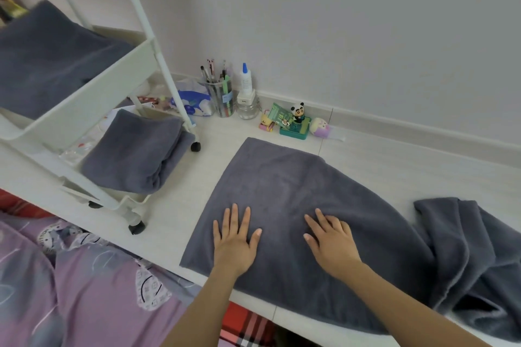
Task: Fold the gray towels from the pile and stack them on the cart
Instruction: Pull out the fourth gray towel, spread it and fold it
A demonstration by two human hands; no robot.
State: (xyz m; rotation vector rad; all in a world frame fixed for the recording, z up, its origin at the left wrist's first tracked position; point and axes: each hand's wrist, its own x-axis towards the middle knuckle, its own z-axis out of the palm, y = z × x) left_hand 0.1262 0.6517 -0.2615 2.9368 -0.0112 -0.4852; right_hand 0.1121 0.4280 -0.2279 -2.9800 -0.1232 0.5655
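Head view:
Towel [282, 191]: gray, spread flat on the white floor [197, 177], centre of frame; its right end is still bunched, running toward 4 o'clock.
Pile [462, 256]: crumpled gray cloth at 4 o'clock, touching the spread towel's right end.
Left hand [234, 239]: palm down on the towel's near part, fingers straight and spread, gripping nothing.
Right hand [331, 242]: flat on the towel just beside the left hand, at its 3 o'clock; fingers straight, lying on a low ridge of cloth, gripping nothing.
Cart [84, 110]: white, wheeled, at 10 o'clock, near the towel's left edge but apart from it.
Top tray towel [50, 59]: gray, lying in the cart's upper tray.
Lower tray towel [135, 152]: gray, folded, on the cart's lower tray.
Pen cup [221, 96]: clear, full of pens, at 12 o'clock against the wall.
Glue bottle [246, 79]: just right of the pen cup, above a glass jar [246, 110].
Toys [294, 121]: small figures by the baseboard, just beyond the towel's far edge.
Bedding [84, 290]: purple patterned, at 8 o'clock.
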